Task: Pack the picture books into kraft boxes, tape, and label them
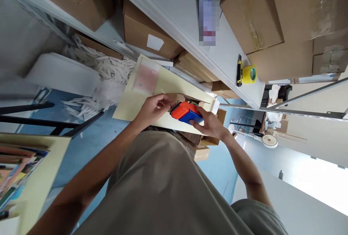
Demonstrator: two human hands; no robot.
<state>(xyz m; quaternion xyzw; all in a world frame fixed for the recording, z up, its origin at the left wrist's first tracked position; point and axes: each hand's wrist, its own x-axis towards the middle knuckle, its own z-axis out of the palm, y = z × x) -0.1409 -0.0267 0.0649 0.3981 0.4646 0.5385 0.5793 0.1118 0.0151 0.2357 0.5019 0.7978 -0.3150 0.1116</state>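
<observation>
My right hand (210, 122) grips an orange and blue tape dispenser (186, 112) and holds it against a small cardboard box (178, 97). My left hand (153, 109) pinches the box's near edge beside the dispenser, fingers closed on the flap. Both hands work over a pale yellow board (127, 101) that carries a pink label (145, 79).
A white shelf (174, 7) holds brown cartons (258, 17), a yellow tape roll (249, 74) and a black and yellow cutter (239, 71). White paper shreds (100, 68) lie on the blue floor. More small boxes (201, 144) sit below. A black frame (40, 119) stands at left.
</observation>
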